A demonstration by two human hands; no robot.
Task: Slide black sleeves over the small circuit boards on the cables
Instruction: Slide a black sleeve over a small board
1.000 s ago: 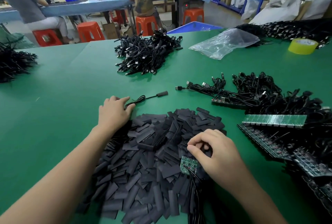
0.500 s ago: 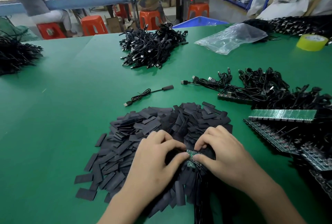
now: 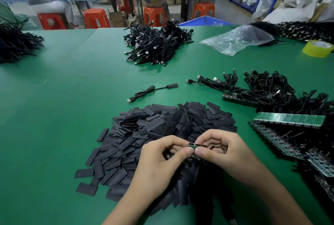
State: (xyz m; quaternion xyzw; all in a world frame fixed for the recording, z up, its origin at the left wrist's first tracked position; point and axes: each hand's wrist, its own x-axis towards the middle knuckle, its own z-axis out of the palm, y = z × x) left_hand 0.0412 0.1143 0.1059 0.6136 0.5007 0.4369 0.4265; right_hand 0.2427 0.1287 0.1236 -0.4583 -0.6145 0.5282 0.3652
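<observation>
Circuit board [image 3: 194,148], small and green, held just over the near part of the sleeve pile [image 3: 162,121] and pinched from both sides. Left grip [image 3: 162,159] clamped on its left end between thumb and forefinger; right grip [image 3: 222,152] clamped on the right end the same way, thumb tips almost meeting. Held so, probably, to steady the board and square it up for a sleeve's mouth. Sleeve already between the fingers or not: impossible to tell. Kept low over the pile, likely to leave the next sleeve within easy reach.

Counted:
- One board in hand.
- One lone cable [image 3: 151,90] on the green counter [image 3: 63,116] beyond the pile, set apart, perhaps as finished work.
- Sleeves: flat, black, far too many to number.
- Cable heaps, four: left heap [image 3: 16,44], middle heap [image 3: 157,44], far right heap [image 3: 305,29], near right heap [image 3: 271,91].
- Green board strips [image 3: 287,119] at the right: several, overlapping, exact number unclear.
- One plastic bag [image 3: 238,39] and one yellow tape roll [image 3: 317,48].
</observation>
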